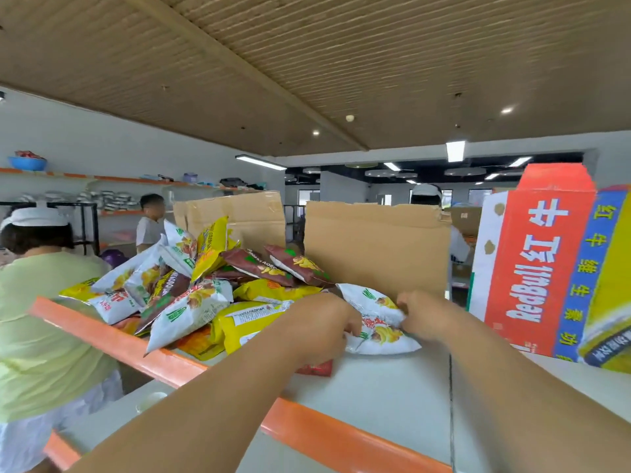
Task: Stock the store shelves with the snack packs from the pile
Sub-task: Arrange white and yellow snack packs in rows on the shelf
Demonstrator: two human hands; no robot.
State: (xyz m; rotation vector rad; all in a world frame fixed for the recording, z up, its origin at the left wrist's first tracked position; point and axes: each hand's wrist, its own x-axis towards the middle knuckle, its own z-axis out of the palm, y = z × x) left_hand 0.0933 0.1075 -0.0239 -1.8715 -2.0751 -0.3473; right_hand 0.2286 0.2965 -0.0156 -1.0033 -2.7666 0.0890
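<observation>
Fingers (351, 327) of the left hand (324, 331) and of the right hand (425, 315) curl round a white snack pack (382, 339), pinching it from both sides on the white shelf top (375, 404). Just to its left, the pile (205, 285) of yellow, brown and white packs spills to the orange edge (102, 332). Cardboard flaps (375, 247) stand behind the pack and a Red Bull carton (543, 264) stands at right. A person in green (41, 319) stands at left, under a slatted ceiling (307, 63).
</observation>
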